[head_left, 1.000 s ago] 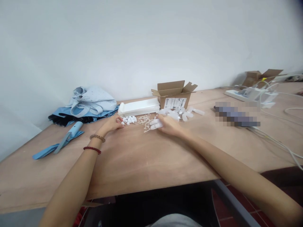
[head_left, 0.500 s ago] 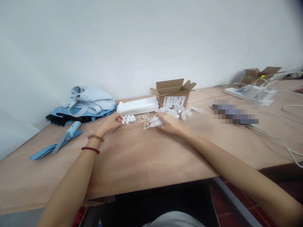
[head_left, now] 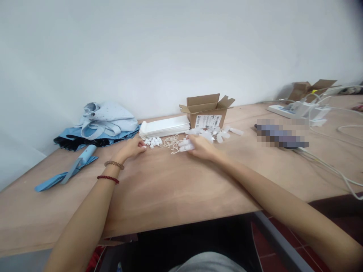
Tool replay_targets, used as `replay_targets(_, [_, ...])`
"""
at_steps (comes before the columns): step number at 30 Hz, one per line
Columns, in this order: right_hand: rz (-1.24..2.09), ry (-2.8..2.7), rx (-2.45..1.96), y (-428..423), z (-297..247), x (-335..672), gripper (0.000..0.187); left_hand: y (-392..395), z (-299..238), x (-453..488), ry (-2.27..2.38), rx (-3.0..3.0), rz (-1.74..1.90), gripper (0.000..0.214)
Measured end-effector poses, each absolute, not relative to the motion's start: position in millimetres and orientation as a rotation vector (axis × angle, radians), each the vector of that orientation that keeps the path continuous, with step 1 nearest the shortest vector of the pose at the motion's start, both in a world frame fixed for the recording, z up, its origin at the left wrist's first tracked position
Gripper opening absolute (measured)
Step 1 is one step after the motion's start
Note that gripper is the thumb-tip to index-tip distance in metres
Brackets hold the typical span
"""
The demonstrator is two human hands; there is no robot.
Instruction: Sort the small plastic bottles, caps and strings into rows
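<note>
My left hand (head_left: 132,148) is at the left edge of a small pile of white caps (head_left: 154,142), its fingertips pinched on one small white piece that looks like a cap. My right hand (head_left: 201,146) is closed around several small translucent plastic bottles (head_left: 185,146), which poke out to the left of the fingers. Thin cream cords (head_left: 171,141) lie in a tangle between the two hands. Behind my right hand, more translucent bottles (head_left: 224,135) are scattered on the tabletop.
A stack of white paper sleeves (head_left: 166,126) and an open cardboard box (head_left: 208,115) stand behind the small parts. At left lie a blue umbrella (head_left: 86,153) and a pale cloth bag (head_left: 109,119). A power strip (head_left: 280,110) with cables and a pixelated dark object (head_left: 280,136) are at right.
My left fingers have pulled slightly away from the cap pile, with a small white piece now showing at their tips. My right hand stays on the bottles.
</note>
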State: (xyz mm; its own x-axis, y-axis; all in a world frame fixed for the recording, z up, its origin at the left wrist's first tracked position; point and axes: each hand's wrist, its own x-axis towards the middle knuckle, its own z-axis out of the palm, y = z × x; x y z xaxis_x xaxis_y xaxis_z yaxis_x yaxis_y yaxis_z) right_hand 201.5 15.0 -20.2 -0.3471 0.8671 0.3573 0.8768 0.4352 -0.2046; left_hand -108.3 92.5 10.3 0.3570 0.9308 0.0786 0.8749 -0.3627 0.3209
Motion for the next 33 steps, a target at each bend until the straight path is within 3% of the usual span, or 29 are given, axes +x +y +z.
replay_targets(19, [0.062, -2.211, -1.431, 20, -22, 206, 0.036, 90, 10, -114, 1.504, 2.108, 0.514, 0.039])
replay_targets(26, [-0.140, -2.307, -1.374, 13, -16, 199, 0.035, 79, 16, -83, 1.634, 1.944, 1.027, 0.034])
replay_targets(33, [-0.464, -2.503, -1.222, 3, -5, 187, 0.027, 38, 1, -10, 0.844, 1.400, 0.612, 0.049])
